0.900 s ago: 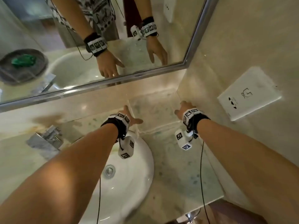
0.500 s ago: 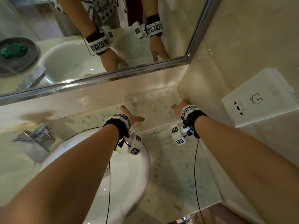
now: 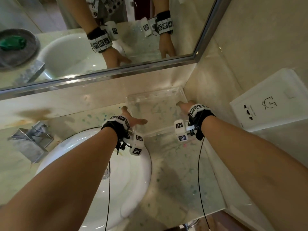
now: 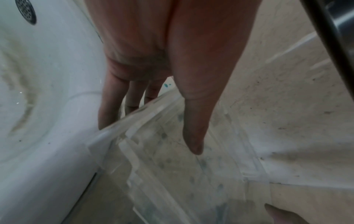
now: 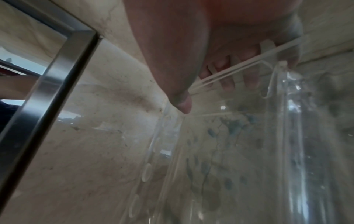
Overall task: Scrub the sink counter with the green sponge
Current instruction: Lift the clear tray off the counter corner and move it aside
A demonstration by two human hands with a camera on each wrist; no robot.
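Sponge: the green sponge (image 3: 12, 43) showed only in the mirror (image 3: 116, 30), lying in a grey dish, well apart from both hands.
Handling: likely light, soft, springy; best pinched across its sides.
Left hand (image 3: 131, 120): fingers (image 4: 114, 106) outside the clear plastic box (image 3: 156, 114), thumb over its rim.
Right hand (image 3: 184, 105): fingers (image 5: 228, 81) curled behind the box's wall, thumb in front.
Desk (image 3: 183, 172): speckled with blue-green spots, unscrubbed.
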